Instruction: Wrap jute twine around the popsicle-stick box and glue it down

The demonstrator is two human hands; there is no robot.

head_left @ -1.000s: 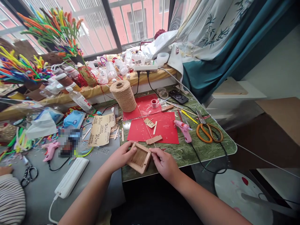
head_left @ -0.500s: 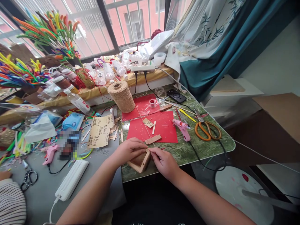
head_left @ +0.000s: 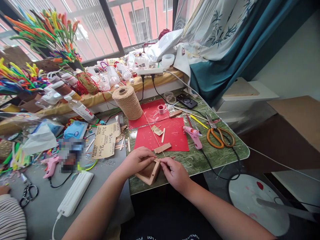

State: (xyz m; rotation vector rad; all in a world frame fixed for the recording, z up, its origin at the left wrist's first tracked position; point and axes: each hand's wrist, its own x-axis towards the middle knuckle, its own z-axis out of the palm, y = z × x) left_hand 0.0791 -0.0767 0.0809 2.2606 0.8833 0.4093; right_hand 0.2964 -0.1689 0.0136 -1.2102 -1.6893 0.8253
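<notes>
A small open wooden box (head_left: 149,178) sits at the table's near edge, one corner pointing toward me. My left hand (head_left: 139,162) is closed over its far left side, fingers reaching along the rim and hiding part of it. At the box's far right corner, my right hand (head_left: 176,174) pinches the jute twine (head_left: 151,128) between thumb and forefinger. That strand runs taut back to a large spool (head_left: 128,103) standing upright. Beneath the strand lie a strip of brown cardboard (head_left: 162,148) and a scrap of sandpaper (head_left: 157,130).
Red sheets (head_left: 175,133) lie beyond my hands. A pink glue gun (head_left: 193,136), orange-handled scissors (head_left: 220,137) and a phone (head_left: 187,101) are to the right. Leftward are sandpaper (head_left: 106,141), a white power strip (head_left: 75,194) and a co-worker's striped sleeve (head_left: 12,216).
The view has shifted slightly, so the surroundings sit a little further left. Both hands keep nearly the same places at the box and twine.
</notes>
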